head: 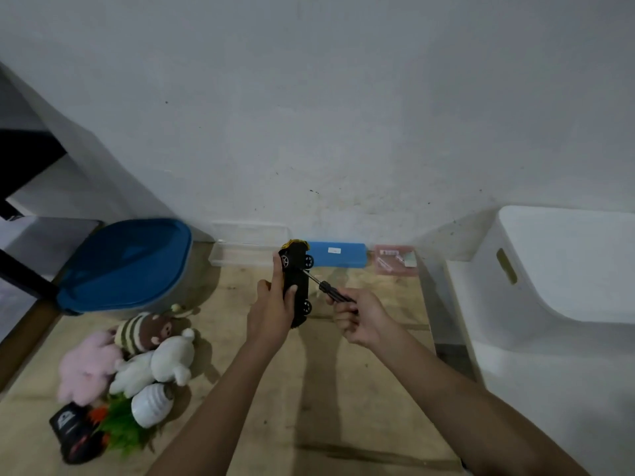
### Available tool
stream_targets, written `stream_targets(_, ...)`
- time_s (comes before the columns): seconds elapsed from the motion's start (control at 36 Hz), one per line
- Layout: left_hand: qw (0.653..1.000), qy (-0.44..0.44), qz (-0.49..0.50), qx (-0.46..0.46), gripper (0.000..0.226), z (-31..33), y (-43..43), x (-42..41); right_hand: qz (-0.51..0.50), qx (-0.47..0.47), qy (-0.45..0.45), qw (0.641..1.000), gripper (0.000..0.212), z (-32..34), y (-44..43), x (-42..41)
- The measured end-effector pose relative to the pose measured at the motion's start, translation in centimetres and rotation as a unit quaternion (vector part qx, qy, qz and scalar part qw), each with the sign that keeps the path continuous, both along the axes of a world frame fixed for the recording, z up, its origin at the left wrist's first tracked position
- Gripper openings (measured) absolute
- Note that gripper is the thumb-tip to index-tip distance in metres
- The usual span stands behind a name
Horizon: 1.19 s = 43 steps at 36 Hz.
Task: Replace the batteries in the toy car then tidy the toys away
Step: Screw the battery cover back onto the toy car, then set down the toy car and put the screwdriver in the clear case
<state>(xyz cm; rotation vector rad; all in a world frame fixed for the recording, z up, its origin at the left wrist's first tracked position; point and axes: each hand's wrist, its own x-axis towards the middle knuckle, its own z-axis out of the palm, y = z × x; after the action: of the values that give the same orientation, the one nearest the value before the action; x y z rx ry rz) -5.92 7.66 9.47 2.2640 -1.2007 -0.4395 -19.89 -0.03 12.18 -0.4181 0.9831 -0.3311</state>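
Observation:
My left hand [273, 310] grips a yellow toy car [297, 281] held on end above the floor, its black underside and wheels turned to the right. My right hand [357, 319] is closed around a small black-handled screwdriver [331, 293]. The metal tip touches the car's underside near the upper wheels. A heap of toys lies at the lower left: a pink plush [86, 367], a white plush [161, 364], a brown striped plush [146, 331], a white ribbed toy [151, 405], a green leafy piece [120, 429] and a black toy [74, 432].
A bin with a blue lid [127, 266] stands at the left. Against the wall lie a clear open case [244, 252], a blue case [338, 254] and a small pink packet [395, 260]. A white storage box [549, 304] with a handle slot fills the right side.

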Motion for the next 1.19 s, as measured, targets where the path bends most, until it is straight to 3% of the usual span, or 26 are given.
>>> stream_targets(0.08,1.000,-0.016,0.002,0.018,0.062,0.0,-0.2,-0.2,0.007,-0.017,0.009,1.000,0.032,-0.5,0.1,-0.3)
stream_targets(0.25,0.995,-0.047,0.032,0.078,0.061,-0.6,-0.5,-1.3,-0.017,-0.232,0.157,0.960,0.033,-0.7,-1.6,-2.6)
stream_targets(0.31,0.994,-0.046,0.036,0.098,0.063,-1.1,-0.4,-1.4,-0.035,-0.264,0.186,0.946,0.033,-1.0,-2.5,-4.0)
stream_targets(0.5,0.983,-0.082,0.033,0.159,0.063,-2.7,-0.4,-2.1,-0.071,-0.255,0.229,0.937,0.028,-3.9,-4.0,-7.7)
stream_targets(0.75,0.966,-0.178,-0.052,0.181,0.061,-3.9,-2.0,-4.0,-0.067,-0.276,0.252,0.925,0.025,-5.3,-3.4,-9.9)
stream_targets(0.81,0.968,-0.161,-0.058,0.183,0.063,-4.2,-2.2,-4.6,-0.066,-0.274,0.255,0.925,0.025,-5.5,-3.3,-10.3)
stream_targets(0.94,0.974,-0.014,-0.050,0.219,0.075,-4.9,-2.8,-5.8,-0.063,-0.273,0.244,0.928,0.024,-5.8,-3.2,-10.7)
stream_targets(1.19,0.978,-0.009,-0.003,0.206,0.072,-3.9,-3.6,-7.8,-0.055,-0.289,0.242,0.925,0.025,-6.9,-2.9,-10.4)
